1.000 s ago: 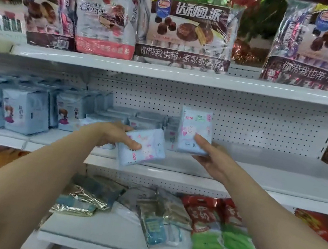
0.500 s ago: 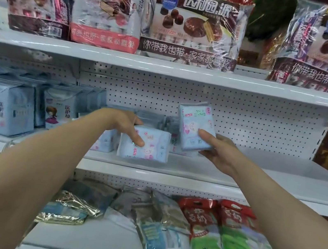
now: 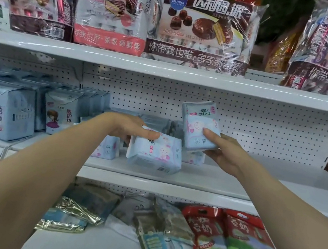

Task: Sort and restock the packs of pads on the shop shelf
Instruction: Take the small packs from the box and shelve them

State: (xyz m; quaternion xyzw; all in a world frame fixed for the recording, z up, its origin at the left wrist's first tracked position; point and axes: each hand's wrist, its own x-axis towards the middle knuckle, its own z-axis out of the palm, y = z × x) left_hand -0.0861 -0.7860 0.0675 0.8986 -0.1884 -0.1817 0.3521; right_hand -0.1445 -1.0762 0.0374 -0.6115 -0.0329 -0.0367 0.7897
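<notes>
My left hand grips the top of a pale blue pad pack with pink print, which stands on its long side on the middle white shelf. My right hand holds a second like pack upright, a little above the shelf and to the right of the first. More small packs stand behind and to the left of them. Bigger blue packs with a girl figure fill the shelf's left end.
The right half of the middle shelf is bare, with pegboard behind. Large cake bags line the upper shelf. On the lower shelf lie foil packets and red-green bags.
My left hand carried its pack forward and set it down on the shelf's front. My right hand kept its pack raised and tilted it slightly. The view moved closer.
</notes>
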